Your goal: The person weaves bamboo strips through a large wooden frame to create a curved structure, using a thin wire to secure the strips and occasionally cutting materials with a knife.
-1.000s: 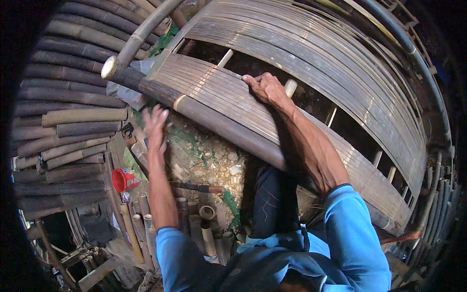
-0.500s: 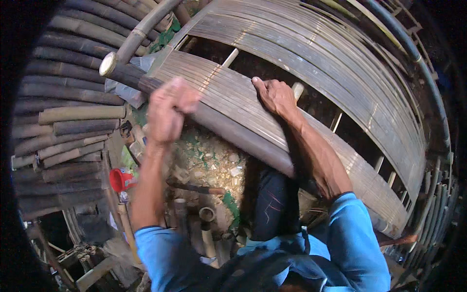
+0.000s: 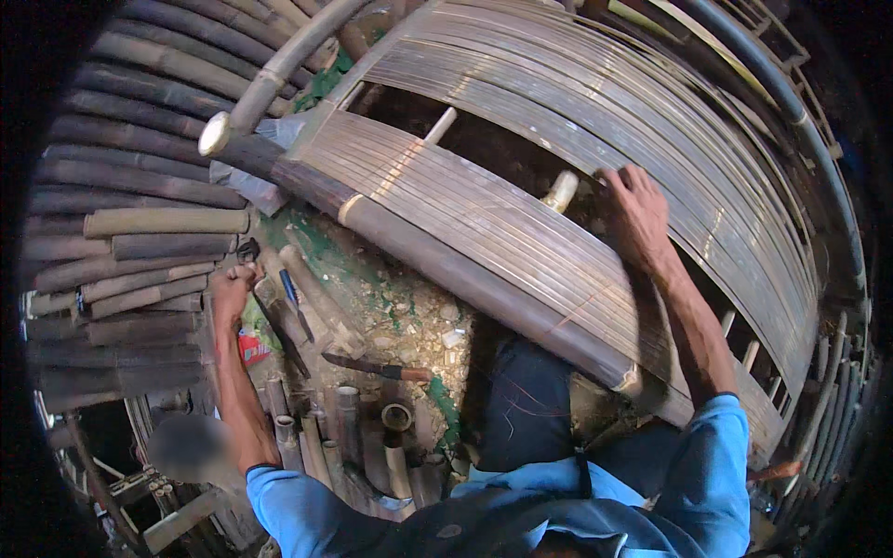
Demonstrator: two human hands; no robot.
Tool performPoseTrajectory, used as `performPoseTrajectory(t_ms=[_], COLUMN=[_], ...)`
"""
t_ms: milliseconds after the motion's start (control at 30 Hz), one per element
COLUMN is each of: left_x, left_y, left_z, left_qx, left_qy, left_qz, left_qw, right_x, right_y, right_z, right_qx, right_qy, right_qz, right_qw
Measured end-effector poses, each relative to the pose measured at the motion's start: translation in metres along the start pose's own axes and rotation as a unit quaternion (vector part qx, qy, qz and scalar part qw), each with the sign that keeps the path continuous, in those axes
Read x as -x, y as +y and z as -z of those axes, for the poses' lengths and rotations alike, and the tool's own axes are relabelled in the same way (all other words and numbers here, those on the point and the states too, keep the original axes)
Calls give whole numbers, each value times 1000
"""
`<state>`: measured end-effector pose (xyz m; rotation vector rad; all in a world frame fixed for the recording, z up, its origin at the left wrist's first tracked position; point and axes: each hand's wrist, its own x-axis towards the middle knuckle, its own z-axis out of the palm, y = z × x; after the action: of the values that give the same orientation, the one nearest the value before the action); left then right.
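A curved panel of narrow bamboo slats (image 3: 493,219) lies across my lap and slants down to the right. A thick bamboo pole (image 3: 446,270) runs along its near edge. My right hand (image 3: 640,219) rests over the dark gap between the two slatted sections, fingers bent and thumb near the upper section's edge. Whatever it pinches is too small to tell. Far to the left, my left hand (image 3: 233,284) is closed around a long, dark, thin tool (image 3: 284,339) beside the stacked bamboo. The tool's dark end shows above the fingers; its kind is unclear.
Stacked bamboo poles (image 3: 139,177) fill the left side. Below the panel lie a wooden-handled knife (image 3: 381,369), a blue-handled tool (image 3: 290,290) and pale chips. Several upright bamboo tubes (image 3: 396,417) stand near my leg. A long pole (image 3: 763,65) curves past at upper right.
My left hand has left the bamboo pole and dropped to the left, onto the dark tool. My right hand has slid right, from the lower slats to the gap.
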<state>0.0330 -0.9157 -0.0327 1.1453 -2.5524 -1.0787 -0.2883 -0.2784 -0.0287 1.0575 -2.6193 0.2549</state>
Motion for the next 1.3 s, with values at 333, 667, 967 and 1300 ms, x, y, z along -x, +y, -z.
performPoseTrajectory(t_ms=[333, 667, 967, 1300], left_x=[-20, -58, 72, 168], left_y=[152, 251, 317, 378], left_z=[-128, -253, -338, -420], left_qx=[-158, -120, -38, -53], left_qy=[103, 98, -41, -144], left_qz=[-257, -404, -616, -628], left_qw=[948, 901, 786, 763], right_x=[13, 34, 190, 432], right_y=[8, -14, 70, 219], right_z=[5, 34, 82, 138], right_qx=[21, -127, -103, 121], right_qy=[-25, -98, 73, 119], right_qz=[19, 6, -249, -476], right_qw=[999, 987, 960, 863])
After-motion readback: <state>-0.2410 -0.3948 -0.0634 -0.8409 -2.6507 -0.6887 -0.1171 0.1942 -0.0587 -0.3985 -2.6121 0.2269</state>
